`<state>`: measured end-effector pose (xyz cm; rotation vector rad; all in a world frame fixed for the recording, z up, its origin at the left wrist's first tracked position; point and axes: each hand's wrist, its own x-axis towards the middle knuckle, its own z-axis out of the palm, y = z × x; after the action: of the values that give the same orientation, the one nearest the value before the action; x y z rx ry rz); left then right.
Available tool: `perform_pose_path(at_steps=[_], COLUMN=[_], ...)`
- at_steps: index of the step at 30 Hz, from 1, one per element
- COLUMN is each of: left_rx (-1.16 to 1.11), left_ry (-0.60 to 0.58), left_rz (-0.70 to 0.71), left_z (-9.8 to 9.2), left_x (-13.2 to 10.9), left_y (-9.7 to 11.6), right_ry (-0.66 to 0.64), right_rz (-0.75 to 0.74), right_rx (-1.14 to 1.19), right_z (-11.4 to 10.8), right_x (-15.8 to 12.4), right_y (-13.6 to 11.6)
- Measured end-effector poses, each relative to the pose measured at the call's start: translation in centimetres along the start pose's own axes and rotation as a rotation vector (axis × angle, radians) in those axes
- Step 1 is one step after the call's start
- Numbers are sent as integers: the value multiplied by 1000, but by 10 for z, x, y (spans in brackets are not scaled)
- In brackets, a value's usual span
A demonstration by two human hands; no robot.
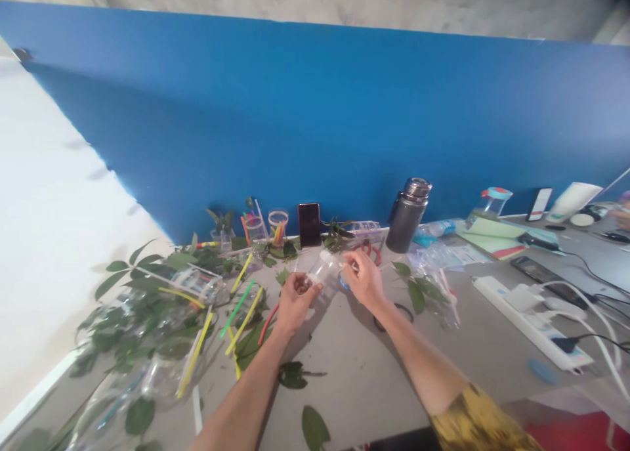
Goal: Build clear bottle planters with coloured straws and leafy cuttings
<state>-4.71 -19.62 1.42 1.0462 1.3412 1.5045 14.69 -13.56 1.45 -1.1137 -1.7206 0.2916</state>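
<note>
My left hand (296,300) is closed around the lower end of a small clear plastic bottle (325,267), which lies tilted above the table. Close to the bottle's right side is my right hand (363,277), its thumb and fingers pinched together; what they hold, if anything, is too small to make out. Just under the right fingers a small blue ring-like piece (343,280) shows in part. Red-handled scissors (371,251) lie behind the right hand, partly covered by it. A red straw (268,323) rests on the table beside my left hand.
Leafy cuttings, clear plastic cups and coloured straws (241,306) cover the left side. A phone (309,224) leans against the blue partition (344,123). A dark thermos (408,214) stands at back right, with a white power strip (531,323) and cables farther right. Loose leaves (315,428) lie in front.
</note>
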Motion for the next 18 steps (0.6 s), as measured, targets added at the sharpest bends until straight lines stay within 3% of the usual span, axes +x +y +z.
perform_pose_path(at_steps=[10, 14, 18], left_rx=[-57, -240, -418], left_ry=[-78, -172, -240], left_rz=[-42, -188, -367], left_z=[0, -1, -4], left_x=[-3, -3, -3], left_y=[3, 0, 5], right_ry=[14, 23, -52], right_rz=[82, 88, 113], right_rx=[77, 80, 150], right_z=[4, 4, 2], right_x=[0, -1, -1], right_y=[1, -3, -5])
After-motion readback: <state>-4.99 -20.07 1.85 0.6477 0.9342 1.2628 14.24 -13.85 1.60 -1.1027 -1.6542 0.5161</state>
